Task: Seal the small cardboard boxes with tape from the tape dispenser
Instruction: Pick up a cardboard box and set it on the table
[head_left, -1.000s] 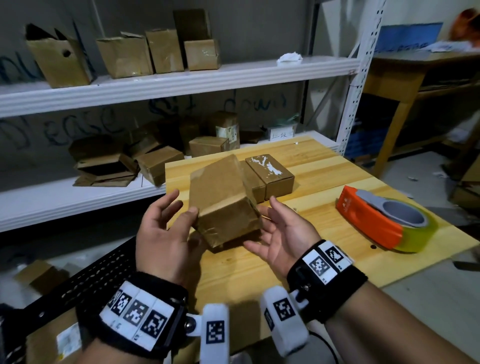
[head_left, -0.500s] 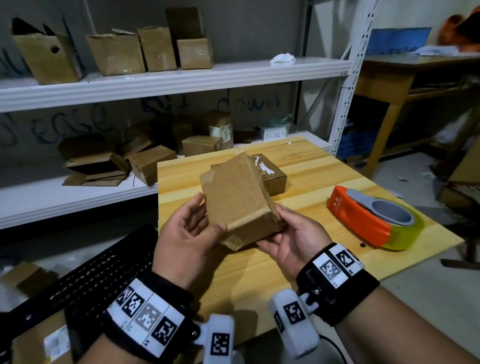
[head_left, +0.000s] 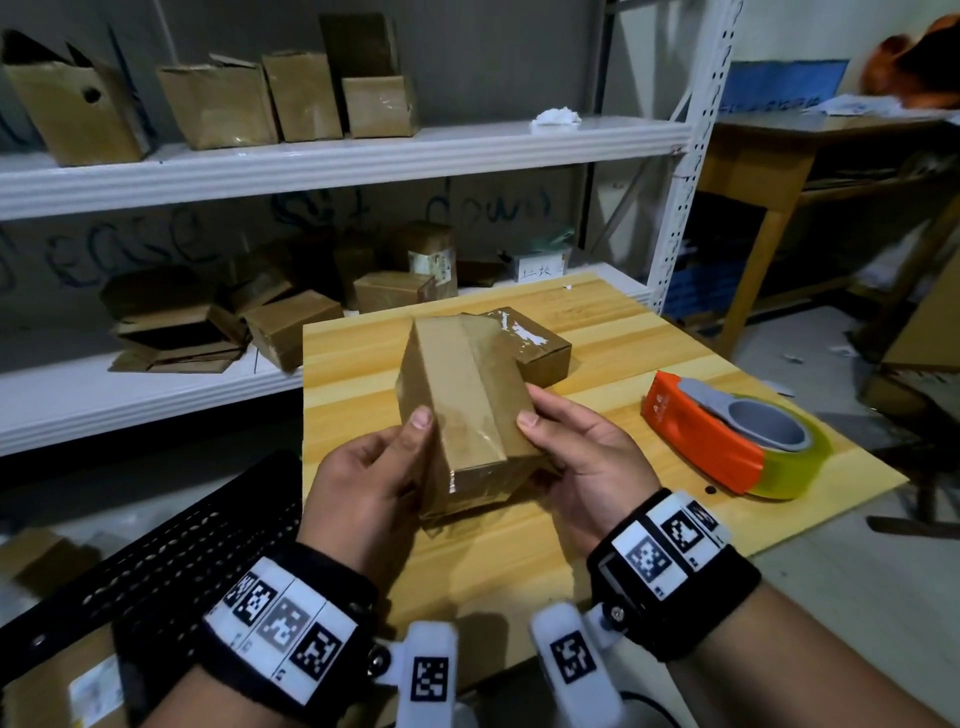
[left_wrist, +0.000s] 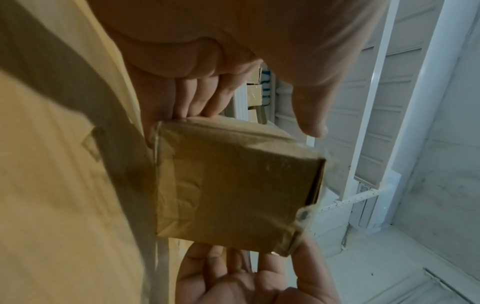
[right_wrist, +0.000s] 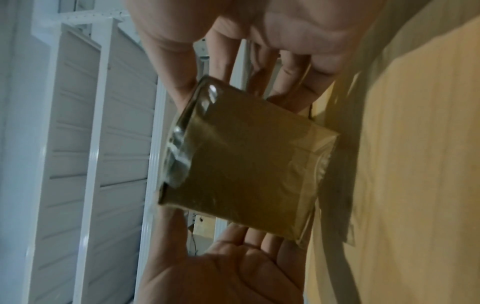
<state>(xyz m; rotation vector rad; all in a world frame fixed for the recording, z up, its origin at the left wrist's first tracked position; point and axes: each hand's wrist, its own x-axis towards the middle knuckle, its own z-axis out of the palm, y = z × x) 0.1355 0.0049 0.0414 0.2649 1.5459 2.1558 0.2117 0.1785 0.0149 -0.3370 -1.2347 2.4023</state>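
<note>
Both hands grasp one small cardboard box (head_left: 462, 410) above the near part of the wooden surface (head_left: 613, 358). On its left side the left hand (head_left: 363, 488) has the thumb lying up along the top face and the fingers curled beneath; the wrist camera on that side shows those fingers (left_wrist: 197, 100) against one edge of the box (left_wrist: 233, 185). On the opposite side the right hand (head_left: 587, 467) presses its thumb onto the right edge of the top face, with the palm turned inward and the fingers under the box; in the right wrist view the fingers (right_wrist: 182, 78) touch the taped corner of the box (right_wrist: 246, 168). Forearms come in from the bottom of the head view, wrists slightly bent toward each other, each wearing a black band with printed markers. This box is tilted, its far end raised, and clear tape runs glossy over its top and near end.

Behind it a second taped box (head_left: 535, 343) sits on the surface, partly hidden. To the right, well apart from the hands, lies the orange tape dispenser (head_left: 727, 436) with its roll of yellowish tape. White shelving (head_left: 332, 161) behind the surface carries more cardboard boxes, some open and crumpled.
</note>
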